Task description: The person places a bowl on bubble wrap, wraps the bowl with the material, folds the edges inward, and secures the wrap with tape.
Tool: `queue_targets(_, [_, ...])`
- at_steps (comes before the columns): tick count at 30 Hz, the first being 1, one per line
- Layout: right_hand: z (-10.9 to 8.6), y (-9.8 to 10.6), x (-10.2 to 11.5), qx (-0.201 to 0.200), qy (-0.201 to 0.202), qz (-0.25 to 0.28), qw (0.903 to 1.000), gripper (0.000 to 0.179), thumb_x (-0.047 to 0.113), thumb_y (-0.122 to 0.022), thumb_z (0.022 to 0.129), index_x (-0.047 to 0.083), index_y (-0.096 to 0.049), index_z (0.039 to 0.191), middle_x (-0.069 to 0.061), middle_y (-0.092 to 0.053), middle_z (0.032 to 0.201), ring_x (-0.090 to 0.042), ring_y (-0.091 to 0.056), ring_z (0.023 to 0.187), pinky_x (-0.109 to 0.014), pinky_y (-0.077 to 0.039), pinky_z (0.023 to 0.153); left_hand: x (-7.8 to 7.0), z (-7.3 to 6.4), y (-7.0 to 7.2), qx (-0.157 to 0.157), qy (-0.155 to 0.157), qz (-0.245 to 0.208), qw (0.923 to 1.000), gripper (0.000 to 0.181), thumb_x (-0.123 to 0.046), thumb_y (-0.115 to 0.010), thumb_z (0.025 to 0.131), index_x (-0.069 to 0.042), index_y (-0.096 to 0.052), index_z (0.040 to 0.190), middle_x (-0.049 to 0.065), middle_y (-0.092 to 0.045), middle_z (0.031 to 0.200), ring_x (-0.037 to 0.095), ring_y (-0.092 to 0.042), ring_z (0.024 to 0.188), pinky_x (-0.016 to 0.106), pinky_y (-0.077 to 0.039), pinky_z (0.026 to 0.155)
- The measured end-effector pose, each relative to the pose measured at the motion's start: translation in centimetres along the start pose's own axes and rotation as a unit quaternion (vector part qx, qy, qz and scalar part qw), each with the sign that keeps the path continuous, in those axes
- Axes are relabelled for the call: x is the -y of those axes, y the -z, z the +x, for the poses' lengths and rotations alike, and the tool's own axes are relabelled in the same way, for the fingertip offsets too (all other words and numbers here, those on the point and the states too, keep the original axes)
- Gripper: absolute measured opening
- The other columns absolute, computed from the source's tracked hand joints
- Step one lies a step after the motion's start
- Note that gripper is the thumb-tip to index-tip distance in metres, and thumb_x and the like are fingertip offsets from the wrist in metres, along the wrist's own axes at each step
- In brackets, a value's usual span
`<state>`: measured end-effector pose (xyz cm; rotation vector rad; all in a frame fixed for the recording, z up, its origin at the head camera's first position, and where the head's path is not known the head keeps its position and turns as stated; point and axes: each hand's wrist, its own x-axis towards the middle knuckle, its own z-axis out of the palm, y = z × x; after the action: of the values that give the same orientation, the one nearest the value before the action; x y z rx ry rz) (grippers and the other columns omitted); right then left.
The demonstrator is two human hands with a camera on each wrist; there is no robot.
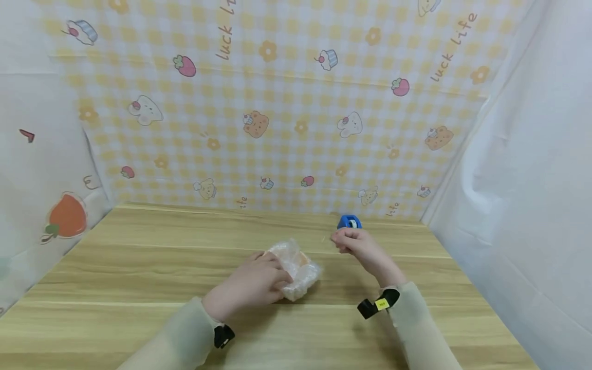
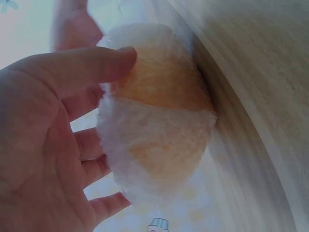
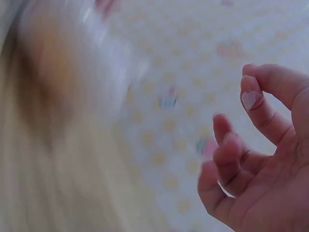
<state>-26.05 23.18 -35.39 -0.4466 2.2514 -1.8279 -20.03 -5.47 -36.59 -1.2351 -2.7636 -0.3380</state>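
Observation:
A bundle of clear bubble wrap (image 1: 300, 275) with something orange inside rests on the wooden table. My left hand (image 1: 256, 282) grips it from the left; in the left wrist view the thumb lies over the wrapped bundle (image 2: 159, 116) and the other fingers reach behind it. Off to the right, raised above the table, my right hand (image 1: 363, 249) pinches a small piece of clear tape (image 3: 250, 100) between thumb and forefinger. Its other fingers are loosely bent. Just behind that hand stands a blue tape dispenser (image 1: 348, 221), its lower part hidden by the hand.
The wood-grain table (image 1: 139, 257) ends at a yellow checked cloth backdrop (image 1: 296, 154) with printed cartoons. White cloth hangs at the left (image 1: 41, 169) and right (image 1: 522, 205) sides. A black strap (image 1: 379, 304) circles the right wrist.

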Motion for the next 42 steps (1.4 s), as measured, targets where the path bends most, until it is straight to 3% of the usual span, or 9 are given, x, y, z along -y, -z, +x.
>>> queue_targets(6, [1.5,-3.9,1.1,0.053,-0.009,0.209,0.9765,0.033,0.009,-0.047,0.101,0.015,-0.073,0.082,0.002,-0.064,0.08,-0.012,-0.057,0.081,-0.059,-0.041,0.098,0.3,0.6,-0.2,0.006,0.001,-0.024,0.9997,0.024,-0.029,-0.074,0.082,-0.021,-0.074,0.104,-0.006,-0.065,0.107,0.019,-0.055,0.108,0.05,-0.038,0.101])
queue_targets(10, [2.3,-5.9,1.0,0.062,-0.048,0.263,0.9615,0.036,0.011,-0.045,0.103,0.017,-0.073,0.08,0.004,-0.066,0.086,-0.012,-0.056,0.08,-0.061,-0.044,0.094,0.8,0.9,-0.1,0.004,-0.007,-0.045,0.9989,0.025,-0.035,-0.071,0.083,-0.021,-0.075,0.104,-0.009,-0.068,0.105,0.02,-0.055,0.109,0.052,-0.038,0.1])
queue_targets(14, [2.6,-6.8,0.9,0.049,-0.07,0.268,0.9597,0.036,0.015,-0.044,0.104,0.018,-0.071,0.079,0.004,-0.063,0.086,-0.013,-0.054,0.085,-0.055,-0.05,0.085,1.2,1.3,-0.2,-0.027,-0.004,-0.073,0.9969,0.017,-0.031,-0.064,0.092,-0.018,-0.074,0.098,-0.012,-0.069,0.092,0.015,-0.059,0.095,0.048,-0.04,0.096])
queue_targets(18, [2.8,-7.1,0.9,0.04,-0.071,0.279,0.9569,0.037,0.016,-0.043,0.104,0.019,-0.07,0.079,0.005,-0.062,0.086,-0.013,-0.053,0.086,-0.054,-0.049,0.082,1.5,1.8,-0.6,-0.073,0.037,-0.109,0.9906,0.004,-0.018,-0.066,0.091,-0.014,-0.065,0.092,-0.008,-0.062,0.078,0.009,-0.056,0.071,0.035,-0.049,0.075])
queue_targets(20, [2.8,-7.2,0.9,0.043,-0.071,0.282,0.9557,0.036,0.017,-0.044,0.103,0.02,-0.07,0.079,0.005,-0.062,0.086,-0.013,-0.053,0.086,-0.054,-0.049,0.083,1.7,2.1,-0.9,-0.094,0.067,-0.125,0.9854,0.015,-0.015,-0.07,0.086,-0.013,-0.059,0.097,-0.005,-0.059,0.085,0.011,-0.053,0.067,0.031,-0.048,0.064])
queue_targets(24, [2.8,-7.4,0.9,0.057,-0.068,0.285,0.9545,0.035,0.018,-0.045,0.103,0.02,-0.07,0.079,0.005,-0.062,0.085,-0.013,-0.053,0.085,-0.054,-0.048,0.083,2.0,2.8,-1.5,-0.113,0.111,-0.104,0.9819,0.058,-0.017,-0.077,0.075,-0.011,-0.054,0.128,0.009,-0.055,0.122,0.026,-0.057,0.097,0.043,-0.048,0.082])
queue_targets(29, [2.9,-7.4,0.8,0.065,-0.067,0.285,0.9541,0.035,0.017,-0.043,0.102,0.02,-0.069,0.079,0.004,-0.061,0.083,-0.014,-0.051,0.084,-0.053,-0.048,0.083,2.3,3.4,-1.7,-0.082,0.123,-0.075,0.9861,0.092,-0.024,-0.076,0.071,-0.016,-0.033,0.152,0.008,-0.046,0.146,0.034,-0.028,0.139,0.061,-0.022,0.109])
queue_targets(35, [2.9,-7.4,0.7,0.063,-0.067,0.281,0.9553,0.035,0.017,-0.043,0.102,0.019,-0.069,0.079,0.004,-0.06,0.082,-0.013,-0.052,0.084,-0.058,-0.045,0.088,2.4,3.3,-1.8,-0.096,0.107,-0.102,0.9844,0.085,-0.017,-0.075,0.072,-0.017,-0.039,0.149,-0.002,-0.061,0.127,0.03,-0.032,0.135,0.059,-0.019,0.107])
queue_targets(42, [3.1,-7.1,0.6,0.057,-0.07,0.255,0.9627,0.031,0.018,-0.048,0.1,0.019,-0.067,0.076,0.004,-0.06,0.079,-0.013,-0.05,0.08,-0.06,-0.045,0.09,1.9,2.4,-1.8,-0.089,0.071,-0.069,0.9912,0.03,-0.033,-0.07,0.087,-0.02,-0.072,0.114,-0.009,-0.069,0.109,0.026,-0.042,0.126,0.06,-0.022,0.1])
